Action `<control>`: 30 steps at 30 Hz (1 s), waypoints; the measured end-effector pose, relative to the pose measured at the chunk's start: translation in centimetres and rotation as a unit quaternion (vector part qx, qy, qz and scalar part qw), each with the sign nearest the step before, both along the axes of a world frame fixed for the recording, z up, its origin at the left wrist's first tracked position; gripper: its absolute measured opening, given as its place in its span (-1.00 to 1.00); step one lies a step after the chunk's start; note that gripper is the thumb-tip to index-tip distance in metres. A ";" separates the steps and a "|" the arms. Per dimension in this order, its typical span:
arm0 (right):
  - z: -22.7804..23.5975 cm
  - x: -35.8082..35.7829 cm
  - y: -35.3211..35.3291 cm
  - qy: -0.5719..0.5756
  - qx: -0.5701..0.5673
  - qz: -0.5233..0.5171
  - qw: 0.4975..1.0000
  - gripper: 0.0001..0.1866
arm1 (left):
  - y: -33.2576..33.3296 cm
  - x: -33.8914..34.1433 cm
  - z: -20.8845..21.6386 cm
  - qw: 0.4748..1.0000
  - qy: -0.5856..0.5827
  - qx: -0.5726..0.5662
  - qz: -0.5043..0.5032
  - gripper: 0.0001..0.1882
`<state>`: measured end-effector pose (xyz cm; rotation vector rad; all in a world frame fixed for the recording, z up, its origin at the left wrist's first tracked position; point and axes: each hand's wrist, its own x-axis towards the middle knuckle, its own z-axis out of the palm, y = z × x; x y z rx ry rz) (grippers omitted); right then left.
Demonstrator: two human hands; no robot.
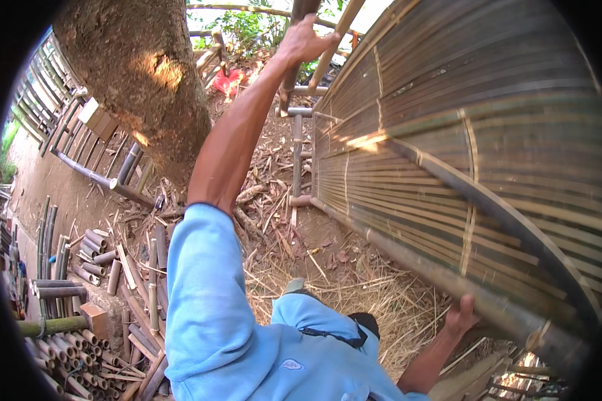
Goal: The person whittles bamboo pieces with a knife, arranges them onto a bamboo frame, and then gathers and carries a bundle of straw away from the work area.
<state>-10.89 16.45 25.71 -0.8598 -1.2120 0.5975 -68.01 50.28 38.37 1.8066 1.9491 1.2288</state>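
Observation:
A large bamboo slat panel (408, 220) fills the right side, leaning at a slant, with a thick bamboo pole (394, 250) along its lower edge. My right hand (460, 317) is closed on this edge pole, its fingers partly hidden behind it. My left arm stretches far forward, and my left hand (304, 44) is wrapped round a dark upright bamboo post (290, 83) near the panel's far end. A curved bamboo strip (488, 194) crosses the panel's slats.
A thick tree trunk (140, 73) rises at the far left. Cut bamboo tubes (67, 351) lie stacked at the lower left, near loose bamboo lengths (150, 321). Straw (408, 314) covers the ground by my feet. A low bamboo frame (87, 170) stands beside the trunk.

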 end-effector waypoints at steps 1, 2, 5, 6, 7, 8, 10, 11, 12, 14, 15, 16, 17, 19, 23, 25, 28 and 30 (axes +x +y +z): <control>0.9 -2.3 1.7 0.007 0.002 0.012 1.000 -0.12 | -2.1 -0.7 -1.5 1.000 -0.006 -0.012 -0.022 -0.27; 1.9 -4.2 3.3 0.007 0.004 0.017 1.000 -0.14 | -5.0 0.3 -2.8 0.996 -0.074 -0.041 -0.042 -0.35; 6.1 -7.2 8.8 -0.045 0.007 -0.033 0.998 -0.30 | -12.0 4.2 -8.2 0.967 -0.169 -0.109 -0.155 -0.51; 7.6 -9.6 10.1 -0.057 -0.001 -0.016 0.998 -0.37 | -14.7 4.9 -10.7 0.955 -0.181 -0.165 -0.169 -0.56; 9.9 -12.5 11.2 -0.070 -0.004 -0.002 0.998 -0.43 | -17.2 5.6 -12.6 0.939 -0.193 -0.216 -0.183 -0.61; 11.5 -14.6 12.2 -0.091 0.003 0.008 0.996 -0.48 | -20.0 6.5 -14.3 0.930 -0.206 -0.248 -0.175 -0.62; 13.8 -18.0 14.9 -0.127 0.032 0.034 0.991 -0.56 | -25.8 6.2 -17.7 0.917 -0.214 -0.304 -0.146 -0.62; 14.5 -19.2 16.5 -0.146 0.050 0.045 0.987 -0.58 | -28.4 5.4 -20.3 0.910 -0.213 -0.330 -0.131 -0.62; 15.4 -19.8 18.1 -0.160 0.037 0.078 0.983 -0.58 | -30.9 5.4 -22.0 0.904 -0.248 -0.330 -0.116 -0.60; 15.9 -20.9 22.6 -0.163 0.046 0.105 0.980 -0.53 | -35.8 5.6 -24.4 0.888 -0.287 -0.350 -0.085 -0.57; 16.1 -21.3 25.1 -0.157 0.071 0.098 0.980 -0.49 | -37.9 6.0 -25.4 0.880 -0.292 -0.368 -0.071 -0.55; 16.8 -21.8 27.2 -0.195 0.063 0.064 0.977 -0.52 | -39.9 6.2 -26.9 0.866 -0.326 -0.376 -0.050 -0.55; 17.4 -22.5 28.6 -0.230 0.053 0.032 0.971 -0.54 | -42.3 6.2 -28.5 0.851 -0.358 -0.384 -0.025 -0.54; 19.0 -25.1 30.0 -0.230 -0.083 0.043 0.969 -0.08 | -47.6 5.2 -31.8 0.818 -0.388 -0.423 0.036 -0.54; 19.4 -28.7 36.1 -0.202 0.027 0.110 0.973 -0.08 | -55.7 5.2 -36.3 0.788 -0.439 -0.415 0.117 -0.55; 18.3 -30.5 40.8 -0.254 -0.014 -0.078 0.964 -0.07 | -56.4 6.5 -36.3 0.763 -0.449 -0.443 0.141 -0.56; 18.6 -33.3 45.0 -0.236 0.007 0.063 0.970 0.17 | -57.9 5.0 -37.0 0.765 -0.454 -0.433 0.147 -0.61; 18.6 -34.7 47.8 -0.245 -0.013 -0.007 0.969 0.19 | -57.1 4.5 -37.4 0.771 -0.446 -0.431 0.144 -0.62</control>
